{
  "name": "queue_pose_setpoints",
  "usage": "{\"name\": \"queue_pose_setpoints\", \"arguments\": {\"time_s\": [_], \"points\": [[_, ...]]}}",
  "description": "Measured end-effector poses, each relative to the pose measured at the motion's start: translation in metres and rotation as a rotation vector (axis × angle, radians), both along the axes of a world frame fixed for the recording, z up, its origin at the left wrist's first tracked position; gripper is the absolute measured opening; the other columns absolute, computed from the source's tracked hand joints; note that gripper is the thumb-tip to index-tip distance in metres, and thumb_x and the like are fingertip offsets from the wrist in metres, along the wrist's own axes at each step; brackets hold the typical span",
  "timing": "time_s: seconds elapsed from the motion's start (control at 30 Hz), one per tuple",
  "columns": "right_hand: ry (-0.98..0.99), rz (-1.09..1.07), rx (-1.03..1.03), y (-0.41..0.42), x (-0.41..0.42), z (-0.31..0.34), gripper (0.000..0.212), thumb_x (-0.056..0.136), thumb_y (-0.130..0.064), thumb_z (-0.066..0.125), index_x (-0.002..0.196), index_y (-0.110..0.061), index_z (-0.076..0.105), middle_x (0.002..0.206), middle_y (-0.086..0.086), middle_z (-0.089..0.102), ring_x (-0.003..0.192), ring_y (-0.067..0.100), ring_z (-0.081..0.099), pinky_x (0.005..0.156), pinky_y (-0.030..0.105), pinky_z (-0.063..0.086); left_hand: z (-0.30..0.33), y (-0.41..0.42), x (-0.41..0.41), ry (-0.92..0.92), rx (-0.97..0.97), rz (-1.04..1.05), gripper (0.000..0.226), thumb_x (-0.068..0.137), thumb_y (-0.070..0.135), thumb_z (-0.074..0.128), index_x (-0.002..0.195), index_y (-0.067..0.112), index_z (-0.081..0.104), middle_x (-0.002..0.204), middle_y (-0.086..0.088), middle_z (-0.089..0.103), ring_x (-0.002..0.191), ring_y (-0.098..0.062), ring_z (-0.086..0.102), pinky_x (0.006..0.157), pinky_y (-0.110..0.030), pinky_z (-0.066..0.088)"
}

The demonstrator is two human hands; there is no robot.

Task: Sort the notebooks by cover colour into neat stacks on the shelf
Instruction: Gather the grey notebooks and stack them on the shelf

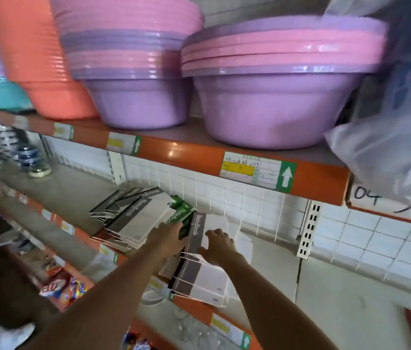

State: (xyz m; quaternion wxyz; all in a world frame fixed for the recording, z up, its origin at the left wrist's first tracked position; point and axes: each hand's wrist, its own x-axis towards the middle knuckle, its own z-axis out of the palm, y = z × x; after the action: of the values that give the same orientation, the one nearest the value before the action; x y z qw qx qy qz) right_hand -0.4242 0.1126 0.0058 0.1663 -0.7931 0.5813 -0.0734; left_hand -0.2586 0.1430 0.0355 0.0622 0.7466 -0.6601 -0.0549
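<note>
Both hands are placed at the shelf (325, 286) front edge: green notebooks (183, 213) gripped by left hand (171, 238); grey notebook stack (199, 281) pressed by right hand (220, 245), fingers loosely curled.

This is a shop. Long shelves with orange front edges (194, 150) carry paper price labels (257, 171) with white arrows on green. Plastic basins (275, 97) sit nested in tall piles, pink, purple and orange. Many notebooks (138, 218) of the same kind lie together below, and bright snack packets (63, 286) fill a lower shelf.
</note>
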Motion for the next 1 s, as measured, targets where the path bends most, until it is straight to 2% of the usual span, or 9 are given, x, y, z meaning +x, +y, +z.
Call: {"name": "queue_pose_setpoints", "arguments": {"time_s": [0.1,0.2,0.3,0.4,0.57,0.63,0.77,0.87,1.0], "points": [[0.043,-0.068,0.032,-0.022,0.008,-0.005,0.064,0.096,-0.056,0.048,0.145,-0.015,0.041,0.148,0.013,0.040,0.135,0.035,0.039,0.110,0.048,0.034,-0.009,-0.028,0.013,0.039,0.012,-0.035,0.061,0.089,0.065,0.047,0.135,0.025,0.049,0.126,-0.005,0.063,0.112,-0.027,0.059,0.091,-0.041,0.050],[0.080,-0.236,0.098,-0.033,0.014,-0.012,0.071,0.094,-0.065,0.043,0.143,-0.014,0.040,0.146,0.016,0.042,0.133,0.037,0.040,0.107,0.048,0.035,-0.018,-0.048,0.018,0.039,0.014,-0.083,0.057,0.094,0.055,0.050,0.139,0.021,0.047,0.131,-0.008,0.059,0.119,-0.029,0.056,0.094,-0.039,0.048],[0.050,-0.409,0.143,-0.046,0.018,-0.016,0.083,0.086,-0.070,0.052,0.143,-0.011,0.035,0.147,0.019,0.037,0.137,0.039,0.034,0.108,0.050,0.034,-0.027,-0.072,0.020,0.099,0.011,-0.148,0.051,0.097,0.050,0.050,0.135,0.015,0.049,0.130,-0.011,0.059,0.118,-0.029,0.055,0.093,-0.038,0.048],[-0.006,-0.540,0.143,-0.049,0.020,-0.021,0.095,0.079,-0.072,0.061,0.144,-0.010,0.029,0.148,0.022,0.032,0.139,0.042,0.030,0.109,0.049,0.034,-0.043,-0.088,0.016,0.229,0.072,-0.215,0.053,0.100,0.047,0.047,0.140,0.012,0.045,0.137,-0.011,0.054,0.122,-0.027,0.053,0.098,-0.039,0.046],[-0.205,-0.732,0.112,-0.043,0.014,-0.037,0.113,0.068,-0.074,0.070,0.146,-0.005,0.024,0.148,0.020,0.033,0.135,0.037,0.031,0.113,0.045,0.030,-0.066,-0.096,0.007,0.158,0.033,-0.184,0.049,0.102,0.053,0.030,0.137,0.024,0.046,0.140,-0.003,0.053,0.133,-0.029,0.041,0.103,-0.053,0.034],[-0.246,-0.821,0.071,-0.034,0.017,-0.044,0.114,0.067,-0.078,0.066,0.145,-0.005,0.027,0.145,0.018,0.038,0.133,0.035,0.034,0.111,0.044,0.029,-0.074,-0.095,0.006,0.116,0.021,-0.209,0.058,0.100,0.060,0.027,0.143,0.024,0.039,0.147,-0.002,0.045,0.140,-0.032,0.032,0.108,-0.058,0.029],[-0.163,-0.943,0.022,-0.020,0.029,-0.046,0.106,0.070,-0.084,0.056,0.144,-0.013,0.032,0.144,0.011,0.043,0.132,0.034,0.037,0.106,0.046,0.030,-0.091,-0.092,0.010,0.101,-0.029,-0.244,0.071,0.096,0.069,0.017,0.150,0.024,0.029,0.155,-0.003,0.035,0.145,-0.033,0.024,0.113,-0.059,0.023],[-0.181,-0.995,0.040,-0.011,0.026,-0.049,0.105,0.068,-0.083,0.060,0.141,-0.013,0.035,0.143,0.012,0.043,0.132,0.035,0.037,0.108,0.045,0.031,-0.095,-0.090,0.014,0.150,-0.077,-0.260,0.077,0.093,0.073,0.017,0.150,0.024,0.030,0.154,-0.003,0.037,0.143,-0.033,0.028,0.112,-0.057,0.026],[-0.273,-1.100,0.000,0.007,0.016,-0.060,0.110,0.060,-0.080,0.070,0.135,-0.007,0.038,0.137,0.017,0.046,0.129,0.035,0.041,0.109,0.040,0.031,-0.096,-0.087,0.018,0.214,-0.093,-0.270,0.073,0.095,0.069,0.030,0.145,0.017,0.035,0.151,-0.007,0.040,0.140,-0.033,0.033,0.110,-0.054,0.028]]}}
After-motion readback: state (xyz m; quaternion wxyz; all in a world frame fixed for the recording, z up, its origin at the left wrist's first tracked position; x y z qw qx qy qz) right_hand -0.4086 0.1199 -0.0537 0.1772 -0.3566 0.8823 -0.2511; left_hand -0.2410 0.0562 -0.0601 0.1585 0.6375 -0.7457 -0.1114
